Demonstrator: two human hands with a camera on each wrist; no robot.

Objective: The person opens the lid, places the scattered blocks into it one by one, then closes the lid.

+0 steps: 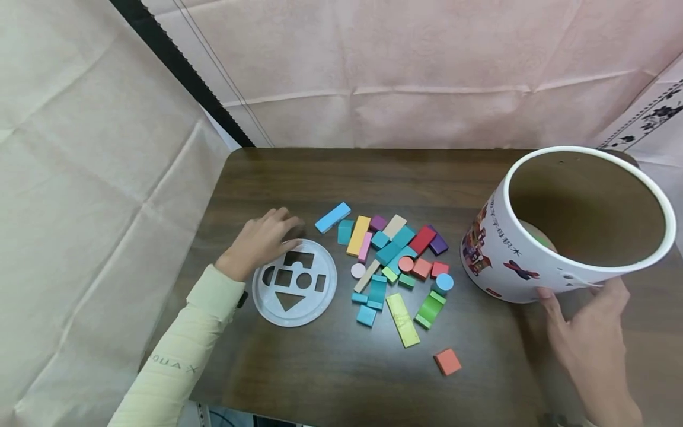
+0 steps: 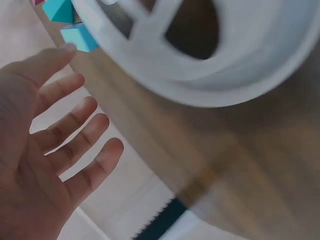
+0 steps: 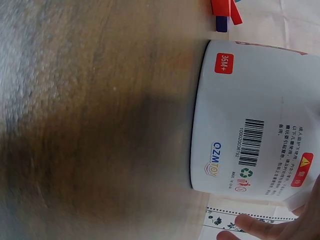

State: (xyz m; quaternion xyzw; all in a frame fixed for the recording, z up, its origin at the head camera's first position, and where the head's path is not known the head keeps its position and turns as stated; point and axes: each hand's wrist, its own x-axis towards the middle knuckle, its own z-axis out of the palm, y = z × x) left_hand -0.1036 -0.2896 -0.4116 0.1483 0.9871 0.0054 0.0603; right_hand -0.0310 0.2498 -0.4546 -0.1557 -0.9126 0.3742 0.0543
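Left hand [image 1: 267, 240] hung loose beside lid [image 1: 313, 299] | right hand [image 1: 593, 341] touched bucket [image 1: 504, 243], grip unclear | you needed it steady

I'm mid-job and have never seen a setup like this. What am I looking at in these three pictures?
There is no machine: a person works with a bare left hand and right hand. The wide picture comes from a camera on the head, looking forward and down. The other two come from cameras on the wrists, one for each hand.

On the table are loose coloured blocks, a white lid with shaped holes, and an upright bucket.

The left hand is by the lid and holds nothing. The right hand touches the bucket's side; whether it grips it, I cannot tell.
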